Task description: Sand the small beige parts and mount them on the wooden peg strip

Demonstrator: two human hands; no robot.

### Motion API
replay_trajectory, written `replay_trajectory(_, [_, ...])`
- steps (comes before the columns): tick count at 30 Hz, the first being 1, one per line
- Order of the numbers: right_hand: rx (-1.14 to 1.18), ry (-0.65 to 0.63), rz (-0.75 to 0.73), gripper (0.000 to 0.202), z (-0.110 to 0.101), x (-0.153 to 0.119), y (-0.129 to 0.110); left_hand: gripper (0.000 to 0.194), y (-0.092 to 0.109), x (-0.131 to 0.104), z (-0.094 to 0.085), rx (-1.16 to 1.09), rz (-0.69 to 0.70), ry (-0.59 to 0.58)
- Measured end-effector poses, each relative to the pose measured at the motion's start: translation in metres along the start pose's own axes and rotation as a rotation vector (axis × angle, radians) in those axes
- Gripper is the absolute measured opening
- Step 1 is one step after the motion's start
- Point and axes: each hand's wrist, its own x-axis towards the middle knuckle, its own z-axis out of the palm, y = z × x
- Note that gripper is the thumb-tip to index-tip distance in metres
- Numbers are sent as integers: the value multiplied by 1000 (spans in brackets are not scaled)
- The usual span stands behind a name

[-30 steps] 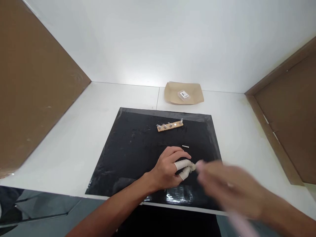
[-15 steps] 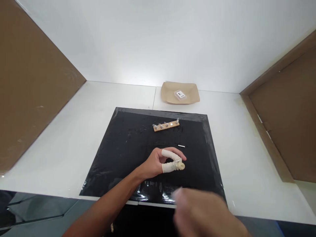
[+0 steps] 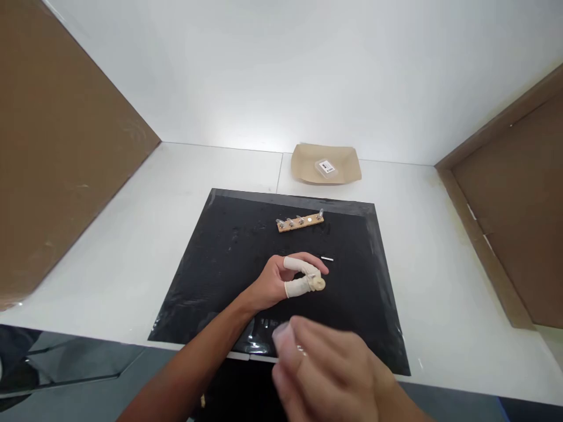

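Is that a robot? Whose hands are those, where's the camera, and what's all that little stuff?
No robot here, just a person! The camera sits on their head, looking forward and down. The left hand has pale covers on its thumb and one finger. Those tips pinch together around a tiny shiny thing, too small to name. The right hand is nearer the camera, its fingers curled and blurry, so I can't tell whether it holds anything.

On the black mat lie a tan strip with clear bits sticking up and a thin silvery stick. Behind the mat, a brown tray holds a clear, labelled case.
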Motion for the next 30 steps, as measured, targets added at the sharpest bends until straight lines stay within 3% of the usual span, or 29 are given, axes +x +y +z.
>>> replay_trajectory(2, [50,-80,-43,20,-5,3,3,23,-1,0,0,16,25,29])
replay_trajectory(5, [35,-135,48,24,-15,4,5,20,-3,1,0,-10,44,78])
replay_trajectory(11, [7,-69,-16,40,-16,-1,3,20,-5,0,-5,-85,16,104])
replay_trajectory(13, [10,-67,-67,32,-12,-3,2,21,-7,1,-5,-34,57,86])
replay_trajectory(16, [2,-30,-25,20,-6,-6,1,16,-13,2,-3,139,188,107])
replay_trajectory(19, [-28,60,118,34,-3,-8,5,5,-20,4,1,519,427,243])
replay_trajectory(21, [-7,57,148,42,-4,-8,10,12,-23,4,4,767,615,331])
replay_trajectory(23, [2,35,184,44,-9,-8,15,18,-25,5,6,912,738,344])
replay_trajectory(30, [-99,2,286,41,-29,-9,31,19,-30,3,8,1094,817,276])
